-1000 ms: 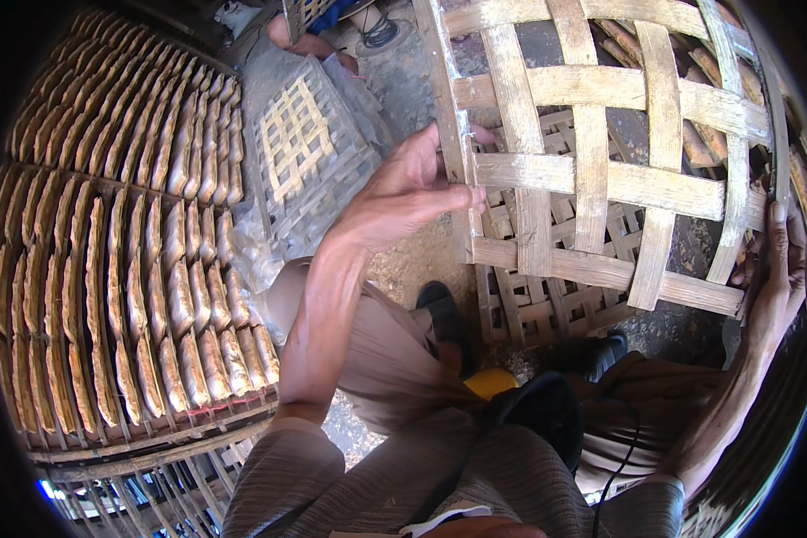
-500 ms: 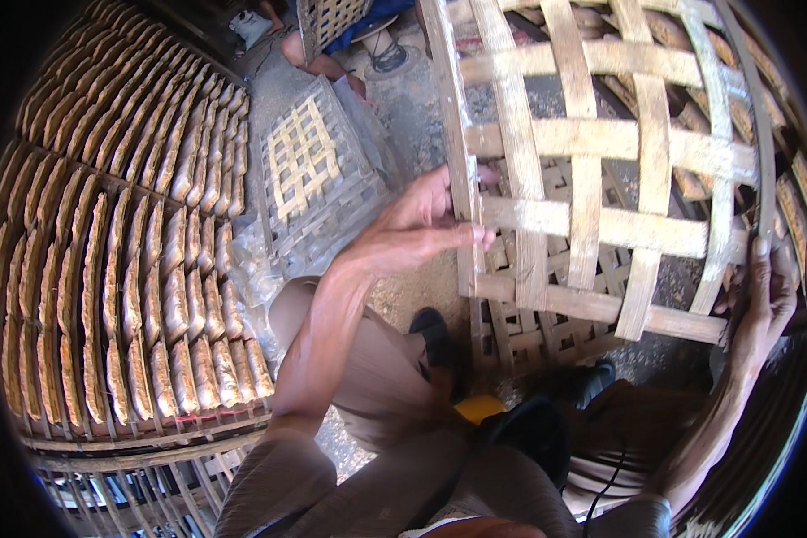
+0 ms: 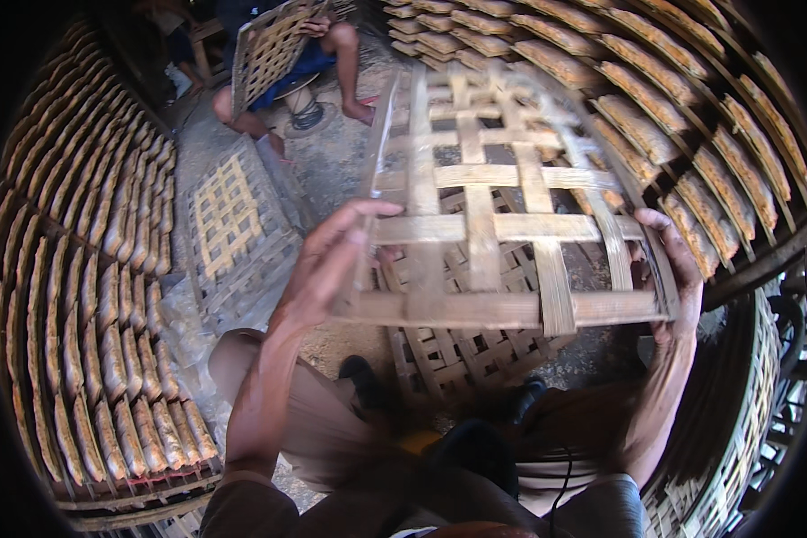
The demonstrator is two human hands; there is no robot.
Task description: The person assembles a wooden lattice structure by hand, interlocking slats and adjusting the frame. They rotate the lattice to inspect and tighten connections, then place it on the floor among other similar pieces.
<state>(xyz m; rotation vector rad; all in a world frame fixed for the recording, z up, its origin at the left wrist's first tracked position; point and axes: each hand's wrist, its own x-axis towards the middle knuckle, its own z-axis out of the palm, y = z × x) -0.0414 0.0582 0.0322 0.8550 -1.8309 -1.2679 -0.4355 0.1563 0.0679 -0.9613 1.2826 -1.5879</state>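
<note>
A flat woven bamboo tray [image 3: 500,227] with a thin wooden frame is raised in front of me, slightly blurred by motion. My left hand [image 3: 325,262] is closed on its left edge, thumb on the near side and fingertips partly behind the lattice. On the opposite edge my right hand [image 3: 674,269] is closed around the frame, near the lower right corner. Through the gaps and beneath it shows another woven tray [image 3: 444,363], low down by my feet and partly hidden.
Rows of tan, rough-edged slabs [image 3: 117,359] line racks at left, with more slabs [image 3: 690,161] at right. Woven trays [image 3: 229,215] are stacked on the floor at left; others stand at lower right [image 3: 744,421]. A seated person [image 3: 336,63] holds a tray at the back.
The held tray has moved left and down in view and swung flatter, as my view turned right. My left hand's fingers have closed further on its edge; the right hand keeps its hold.
</note>
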